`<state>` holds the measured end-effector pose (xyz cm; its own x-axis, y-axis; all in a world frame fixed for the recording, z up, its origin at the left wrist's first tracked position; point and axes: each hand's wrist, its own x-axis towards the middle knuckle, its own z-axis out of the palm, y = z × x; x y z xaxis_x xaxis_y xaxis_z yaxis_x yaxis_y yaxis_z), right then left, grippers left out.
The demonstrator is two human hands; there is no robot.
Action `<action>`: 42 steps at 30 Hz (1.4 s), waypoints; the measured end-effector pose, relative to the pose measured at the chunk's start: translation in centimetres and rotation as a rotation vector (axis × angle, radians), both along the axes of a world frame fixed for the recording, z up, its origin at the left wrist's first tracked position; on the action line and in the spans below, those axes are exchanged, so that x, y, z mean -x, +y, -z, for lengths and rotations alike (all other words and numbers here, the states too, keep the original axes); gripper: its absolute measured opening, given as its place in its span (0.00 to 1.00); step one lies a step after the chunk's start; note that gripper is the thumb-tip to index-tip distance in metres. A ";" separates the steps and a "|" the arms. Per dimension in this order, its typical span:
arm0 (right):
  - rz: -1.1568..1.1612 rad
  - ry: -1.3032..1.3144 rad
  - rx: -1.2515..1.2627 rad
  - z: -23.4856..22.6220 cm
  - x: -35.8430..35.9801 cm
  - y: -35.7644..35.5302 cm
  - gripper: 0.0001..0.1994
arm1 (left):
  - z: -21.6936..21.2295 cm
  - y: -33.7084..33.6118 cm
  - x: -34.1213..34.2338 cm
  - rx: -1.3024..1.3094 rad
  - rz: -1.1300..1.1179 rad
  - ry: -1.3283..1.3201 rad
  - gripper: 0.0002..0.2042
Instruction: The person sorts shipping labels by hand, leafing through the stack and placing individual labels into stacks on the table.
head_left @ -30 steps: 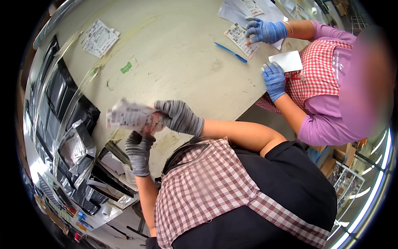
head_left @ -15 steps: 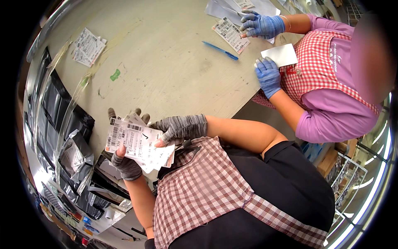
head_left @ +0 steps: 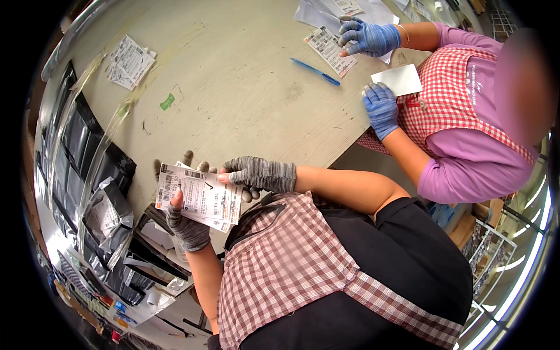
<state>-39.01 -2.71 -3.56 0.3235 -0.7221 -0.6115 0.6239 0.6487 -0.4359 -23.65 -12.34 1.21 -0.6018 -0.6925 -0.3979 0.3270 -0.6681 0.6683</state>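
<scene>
A small stack of white printed labels (head_left: 201, 198) with barcodes and a pen tick lies fanned slightly in my hands, in front of my body at the table's near edge. My left hand (head_left: 188, 226), in a grey fingerless-tipped glove, grips the stack from below, thumb on top and fingers behind it. At the upper right corner of the stack, my right hand (head_left: 259, 175), gloved alike, pinches the edge with its thumb; most of its fingers curl underneath.
A co-worker's blue-gloved hands (head_left: 373, 38) rest by a label (head_left: 330, 51) and a blank white card (head_left: 398, 80) at the right. A blue pen (head_left: 315, 71) and more labels (head_left: 130, 61) lie on the table (head_left: 233, 99). Black plastic bags (head_left: 105, 157) line the left.
The labels have been drawn into a neater, squarer stack. My right thumb has shifted from the stack's face up to its corner. The co-worker's hands look nearly still.
</scene>
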 end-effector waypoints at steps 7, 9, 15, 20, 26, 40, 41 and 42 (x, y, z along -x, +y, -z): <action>-0.199 0.062 0.164 -0.9 -1.0 0.2 0.18 | 0.7 -0.3 -0.7 0.044 -0.115 0.094 0.25; -0.202 0.044 0.120 -1.0 -1.1 0.1 0.18 | 0.8 -0.4 -1.0 0.054 -0.097 0.075 0.24; -0.115 0.064 0.148 -0.1 -2.1 0.0 0.21 | 0.7 -0.3 -1.8 0.129 0.045 0.045 0.28; -0.111 0.257 0.374 2.1 -3.1 0.2 0.23 | -0.5 0.0 -1.7 0.169 0.074 -0.115 0.39; 0.017 0.303 0.295 0.0 -2.9 -0.4 0.20 | -0.6 1.6 -1.0 -0.035 0.080 -0.025 0.44; -0.186 1.234 0.625 0.6 -5.3 -0.6 0.16 | 1.6 1.2 -4.0 -0.279 -0.050 0.056 0.24; -0.114 1.253 0.590 0.6 -5.2 -0.6 0.16 | 1.9 1.7 -4.0 -0.053 -0.030 -0.207 0.21; -0.042 1.271 0.554 0.7 -5.2 -0.6 0.16 | 2.4 2.2 -3.9 0.173 -0.010 -0.468 0.19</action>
